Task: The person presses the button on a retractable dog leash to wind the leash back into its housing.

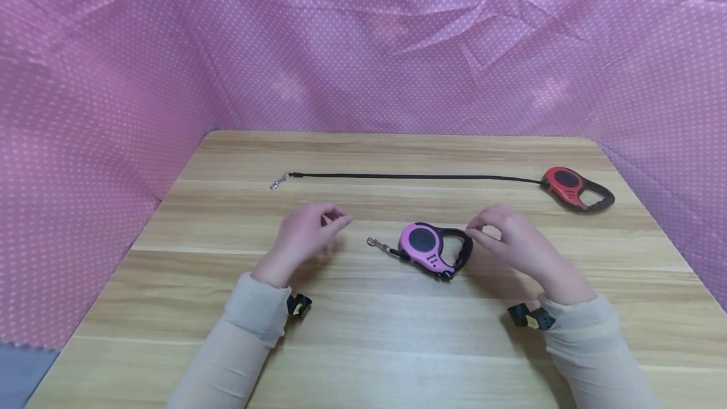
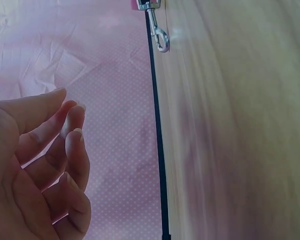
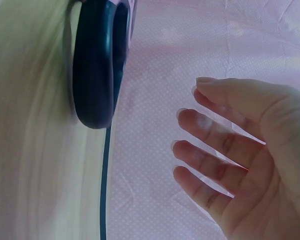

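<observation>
A pink and black retractable dog leash (image 1: pixel 422 238) lies on the wooden table between my hands. Its metal clip (image 1: pixel 377 243) points left, toward my left hand (image 1: pixel 309 232), which hovers with loosely bent fingers and nothing in them. The left wrist view shows that clip (image 2: pixel 161 37) apart from the fingertips. My right hand (image 1: pixel 514 242) is raised beside the leash's black handle (image 1: pixel 466 248), its fingers relaxed and bare. In the right wrist view a gap separates this handle (image 3: pixel 93 65) from the fingers.
Farther back lies a red retractable leash (image 1: pixel 562 185), its black cord (image 1: pixel 409 176) drawn out leftward across the table (image 1: pixel 363 346) to a metal clip (image 1: pixel 279 180). Pink dotted cloth (image 1: pixel 363 49) hangs behind and along the sides.
</observation>
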The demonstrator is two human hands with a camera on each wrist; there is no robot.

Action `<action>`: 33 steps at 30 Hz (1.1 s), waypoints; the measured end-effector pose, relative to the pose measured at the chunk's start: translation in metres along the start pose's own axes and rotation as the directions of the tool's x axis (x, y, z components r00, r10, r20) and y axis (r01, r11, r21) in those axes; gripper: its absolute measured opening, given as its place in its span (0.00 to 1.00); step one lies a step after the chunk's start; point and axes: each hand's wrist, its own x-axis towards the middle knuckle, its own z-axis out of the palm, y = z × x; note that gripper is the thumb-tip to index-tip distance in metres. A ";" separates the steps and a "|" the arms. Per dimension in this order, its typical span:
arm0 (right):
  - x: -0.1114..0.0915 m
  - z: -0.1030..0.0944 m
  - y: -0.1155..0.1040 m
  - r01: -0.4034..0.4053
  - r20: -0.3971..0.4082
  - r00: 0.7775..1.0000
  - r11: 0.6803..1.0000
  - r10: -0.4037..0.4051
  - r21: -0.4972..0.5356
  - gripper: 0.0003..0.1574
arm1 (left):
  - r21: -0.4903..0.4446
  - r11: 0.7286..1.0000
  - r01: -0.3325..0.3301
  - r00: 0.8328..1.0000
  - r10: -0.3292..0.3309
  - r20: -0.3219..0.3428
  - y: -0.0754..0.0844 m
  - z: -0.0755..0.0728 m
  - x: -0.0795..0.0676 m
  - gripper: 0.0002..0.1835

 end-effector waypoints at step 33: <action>-0.011 -0.028 0.023 -0.008 -0.191 0.982 0.999 -0.001 -0.044 0.04 | -0.023 0.998 0.053 0.996 -0.054 -0.075 -0.023 -0.014 0.004 0.21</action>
